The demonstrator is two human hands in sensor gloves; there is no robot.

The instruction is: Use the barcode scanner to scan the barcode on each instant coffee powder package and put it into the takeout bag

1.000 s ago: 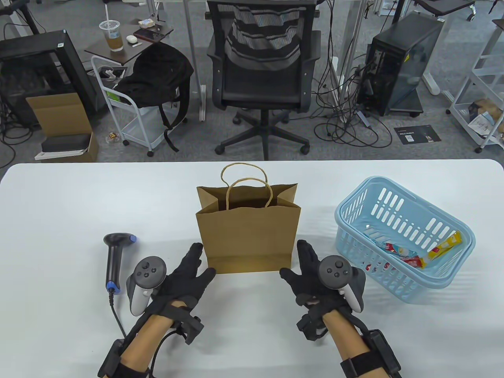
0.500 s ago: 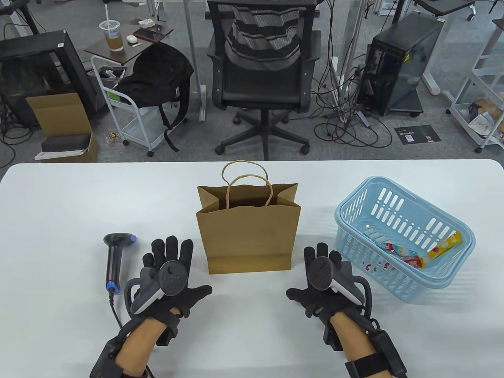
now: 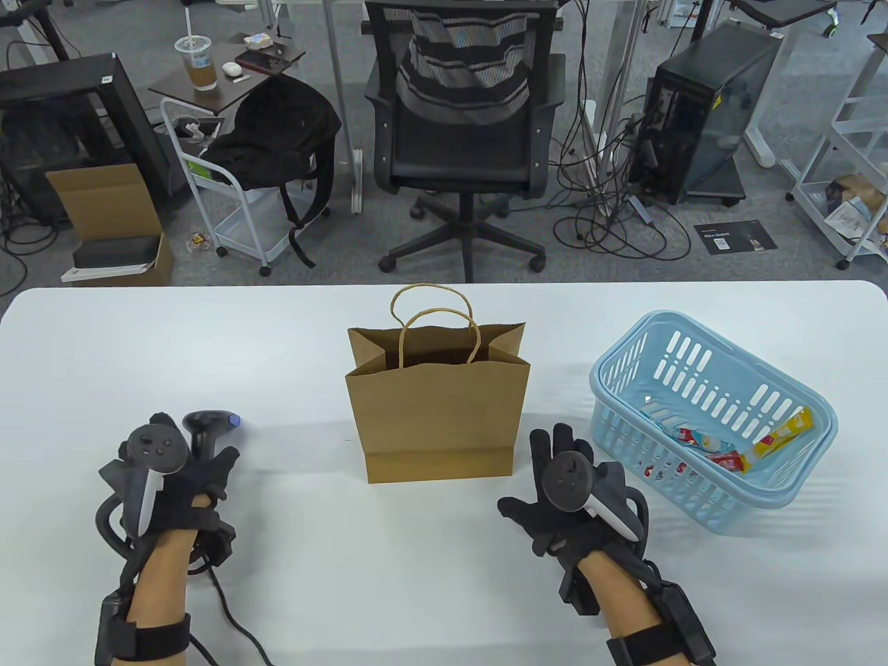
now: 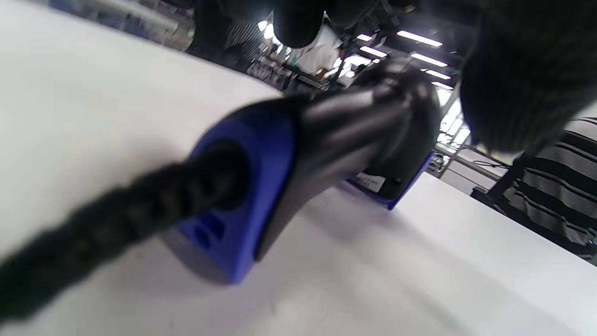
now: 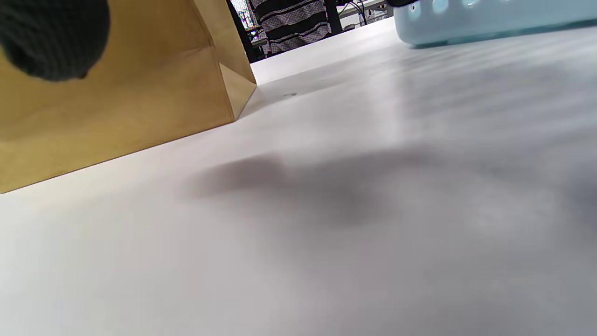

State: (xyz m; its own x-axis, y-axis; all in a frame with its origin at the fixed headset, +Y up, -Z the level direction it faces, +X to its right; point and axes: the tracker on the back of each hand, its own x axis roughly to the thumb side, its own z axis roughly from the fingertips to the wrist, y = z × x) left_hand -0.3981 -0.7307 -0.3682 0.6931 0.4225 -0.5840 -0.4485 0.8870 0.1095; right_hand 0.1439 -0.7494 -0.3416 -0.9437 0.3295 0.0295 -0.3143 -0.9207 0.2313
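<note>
The black handheld barcode scanner with blue end caps (image 3: pixel 201 430) was located at the lower left of the table view, on the white table (image 3: pixel 139 361), directly under the left hand (image 3: pixel 177 479). In the left wrist view the scanner's head rested on the table, its long axis ran from the cable end away toward the top of the frame, and gloved fingers (image 4: pixel 517 84) hung above it. Whether the left hand had closed around the handle could not be told.

The right hand (image 3: pixel 565 496) was held flat and spread, with nothing gripped, at the lower centre-right, between the upright brown paper takeout bag with twisted handles (image 3: pixel 437 409) and the light blue slotted plastic basket (image 3: pixel 701 416). The red and yellow instant coffee stick packages (image 3: pixel 735 451) lay inside the basket, to the right of that hand, which was judged the nearer hand for collecting them.

A small white label was visible on the scanner head; no writing could be read there or on the packages.
</note>
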